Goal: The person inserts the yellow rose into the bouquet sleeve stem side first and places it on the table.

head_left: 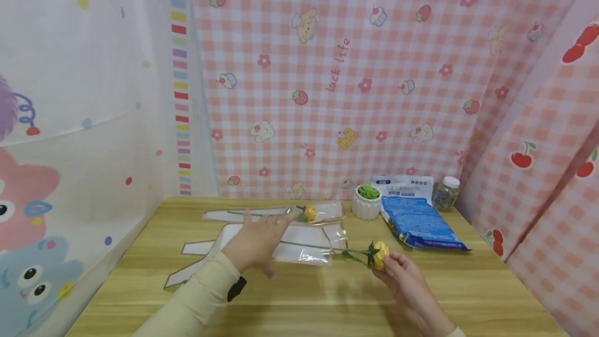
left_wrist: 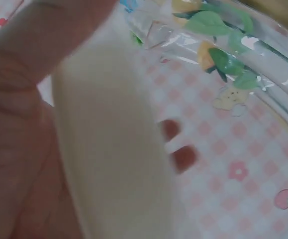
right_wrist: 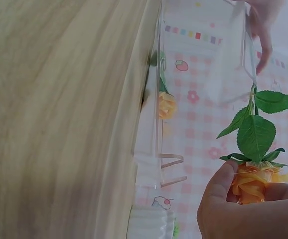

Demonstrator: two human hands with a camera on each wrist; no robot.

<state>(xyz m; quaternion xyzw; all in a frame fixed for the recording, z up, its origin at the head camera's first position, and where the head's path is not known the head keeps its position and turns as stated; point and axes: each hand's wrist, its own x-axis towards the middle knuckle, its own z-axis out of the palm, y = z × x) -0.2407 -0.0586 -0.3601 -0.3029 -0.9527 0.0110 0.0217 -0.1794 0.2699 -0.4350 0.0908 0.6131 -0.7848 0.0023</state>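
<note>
My right hand [head_left: 406, 281] pinches the bloom of a yellow rose [head_left: 380, 255] between thumb and fingers. In the right wrist view the orange-yellow petals [right_wrist: 252, 185] sit between the fingertips, with green leaves [right_wrist: 256, 138] above them. The rose's stem [head_left: 306, 245] runs left to my left hand [head_left: 257, 241], which stretches over clear flower sleeves with its fingers spread. Whether that hand touches the stem cannot be told. A blurred pale strip [left_wrist: 111, 134] covers much of the left hand in its wrist view. Behind it lies a second yellow rose [head_left: 309, 214] on a clear sleeve [head_left: 329, 210].
More clear, brown-edged sleeves [head_left: 301, 255] lie on the wooden table [head_left: 337, 306]. At the back right stand a succulent in a white pot [head_left: 366, 207], a blue-and-white bag [head_left: 416, 217] and a white-capped jar [head_left: 446, 194]. Patterned curtains [head_left: 337, 66] hang around the table.
</note>
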